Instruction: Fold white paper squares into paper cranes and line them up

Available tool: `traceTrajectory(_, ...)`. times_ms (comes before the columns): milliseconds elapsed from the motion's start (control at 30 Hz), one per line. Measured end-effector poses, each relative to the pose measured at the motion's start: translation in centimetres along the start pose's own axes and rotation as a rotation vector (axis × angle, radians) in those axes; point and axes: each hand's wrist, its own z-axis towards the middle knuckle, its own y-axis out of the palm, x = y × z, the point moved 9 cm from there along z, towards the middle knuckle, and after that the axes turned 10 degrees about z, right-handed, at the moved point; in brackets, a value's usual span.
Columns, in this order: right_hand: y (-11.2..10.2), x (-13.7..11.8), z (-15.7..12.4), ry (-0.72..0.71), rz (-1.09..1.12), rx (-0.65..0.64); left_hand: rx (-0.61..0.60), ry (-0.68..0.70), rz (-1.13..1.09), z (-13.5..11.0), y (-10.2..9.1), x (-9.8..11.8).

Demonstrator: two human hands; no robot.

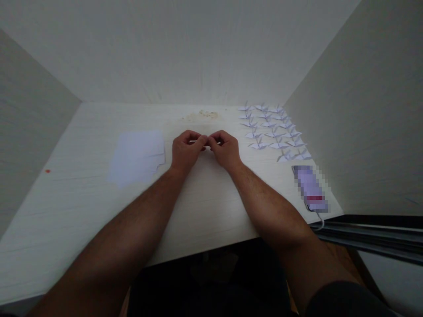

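Note:
My left hand (185, 151) and my right hand (225, 149) rest side by side on the white table (82, 207), near its middle. Both are curled, and their fingertips meet in a pinch around a small piece of folded paper (207, 141) that is mostly hidden between them. A stack of pale paper sheets (138, 156) lies flat just left of my left hand. To the right of my right hand, several small folded paper cranes (274, 132) stand in rows.
A phone (311, 188) with a cable lies near the table's front right corner. White walls close in the table at the back, left and right. A brownish smear (201, 115) marks the tabletop at the back. A small red spot (48, 171) sits far left.

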Motion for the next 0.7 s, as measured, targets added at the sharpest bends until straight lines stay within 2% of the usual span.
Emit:
traceTrajectory(200,-0.2,0.2,0.2,-0.006,0.006,0.019,-0.021,-0.037,-0.077,0.3,0.3,-0.7)
traceTrajectory(400,-0.6,1.7,0.4,0.052,0.041,0.079,0.021,-0.001,0.013,0.3,0.0,-0.4)
traceTrajectory(700,-0.2,1.2,0.4,0.058,0.115,0.030,0.089,0.015,0.077,0.7,-0.4,-1.2)
